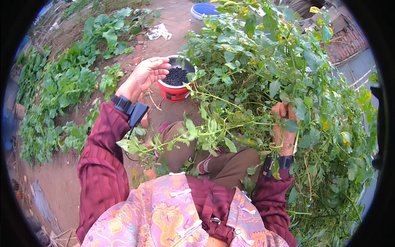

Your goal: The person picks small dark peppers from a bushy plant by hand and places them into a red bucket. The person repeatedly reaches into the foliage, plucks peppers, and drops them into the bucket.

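Observation:
My left hand hovers at the left rim of a red bucket, with its fingers loosely bent and no item visible in it. Many small dark berries lie inside the bucket. Among the leaves on the right, my right hand is closed around a green plant stem; foliage covers part of its fingers. A long leafy branch with small green berries stretches leftward from near that hand, across my knees. The bushy plant rises beyond it.
Leafy green vegetables grow in a bed on the left. A white plastic bag lies on the ground beyond the red bucket. At the back stands a bucket with a blue inside. Bricks lie beside the red bucket.

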The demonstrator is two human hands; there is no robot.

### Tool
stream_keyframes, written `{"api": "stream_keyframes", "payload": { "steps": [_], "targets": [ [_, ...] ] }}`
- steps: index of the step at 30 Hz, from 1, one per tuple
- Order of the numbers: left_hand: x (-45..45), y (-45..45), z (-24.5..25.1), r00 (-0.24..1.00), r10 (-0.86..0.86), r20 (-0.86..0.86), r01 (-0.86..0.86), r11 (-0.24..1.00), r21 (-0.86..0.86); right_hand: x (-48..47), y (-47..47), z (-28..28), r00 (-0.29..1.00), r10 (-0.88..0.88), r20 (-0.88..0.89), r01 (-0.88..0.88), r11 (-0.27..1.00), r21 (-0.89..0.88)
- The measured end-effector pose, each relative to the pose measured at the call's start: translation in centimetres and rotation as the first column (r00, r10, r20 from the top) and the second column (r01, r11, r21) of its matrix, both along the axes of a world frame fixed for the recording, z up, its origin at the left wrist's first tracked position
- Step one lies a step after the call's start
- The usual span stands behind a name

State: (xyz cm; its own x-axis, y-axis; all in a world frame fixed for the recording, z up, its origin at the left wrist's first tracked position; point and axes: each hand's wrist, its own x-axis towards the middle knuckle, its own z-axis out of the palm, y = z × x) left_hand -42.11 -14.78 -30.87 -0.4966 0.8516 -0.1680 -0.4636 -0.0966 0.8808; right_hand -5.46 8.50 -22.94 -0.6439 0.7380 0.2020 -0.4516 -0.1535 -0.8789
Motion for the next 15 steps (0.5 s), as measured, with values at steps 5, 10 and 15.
{"api": "stream_keyframes", "payload": {
  "steps": [5, 10, 15],
  "targets": [
    [6.1, -5.6, 5.2, 0.997, -0.043, -0.064, 0.047, 0.996, 0.069, 0.1, -2.1, 1.0, 0.999, -0.03, 0.011, 0.029, 0.994, 0.106],
    [11.1, -8.2, 9.0, 0.97, -0.104, -0.218, 0.114, 0.993, 0.033, 0.2, -4.2, 2.2, 0.992, -0.105, -0.071, 0.108, 0.993, 0.049],
    [15.8, -8.0, 10.2, 0.922, -0.249, -0.295, 0.251, 0.967, -0.031, 0.9, -4.1, 2.3, 0.996, 0.052, -0.077, -0.044, 0.993, 0.106]
  ]
}}
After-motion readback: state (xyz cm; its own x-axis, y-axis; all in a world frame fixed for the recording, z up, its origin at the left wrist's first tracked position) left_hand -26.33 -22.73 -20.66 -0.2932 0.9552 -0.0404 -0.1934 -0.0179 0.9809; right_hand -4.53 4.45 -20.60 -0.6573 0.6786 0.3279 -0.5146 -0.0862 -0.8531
